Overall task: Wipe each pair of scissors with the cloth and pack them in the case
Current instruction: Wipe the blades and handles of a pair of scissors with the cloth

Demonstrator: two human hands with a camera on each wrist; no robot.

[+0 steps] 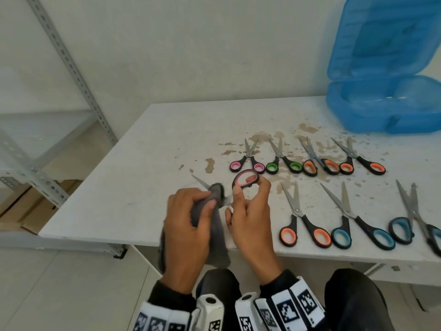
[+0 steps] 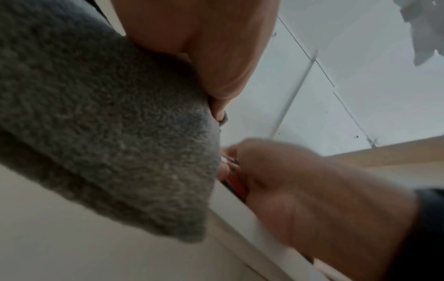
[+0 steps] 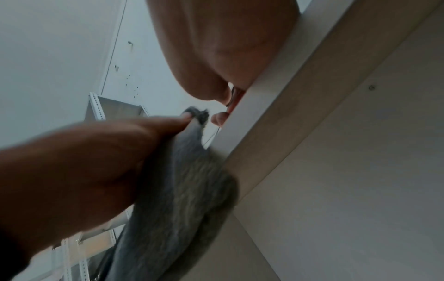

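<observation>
My right hand (image 1: 248, 206) grips a pair of pink-handled scissors (image 1: 245, 179) by the handle, above the table's front edge. The blade tip (image 1: 199, 180) points left and away. My left hand (image 1: 191, 220) holds a grey cloth (image 1: 218, 225) wrapped round the blades, thumb pressing on top. The cloth (image 2: 108, 123) fills the left wrist view; the cloth (image 3: 177, 190) hangs below the table edge in the right wrist view. Several other scissors lie in two rows on the table, among them a pink pair (image 1: 248, 161) and an orange pair (image 1: 303, 225). The blue case (image 1: 386, 103) stands open at the back right.
The white table (image 1: 155, 139) is stained brown near the far row of scissors. A metal rack (image 1: 35, 163) with cardboard boxes (image 1: 35, 209) stands to the left. My knees (image 1: 353, 297) are under the table's front edge.
</observation>
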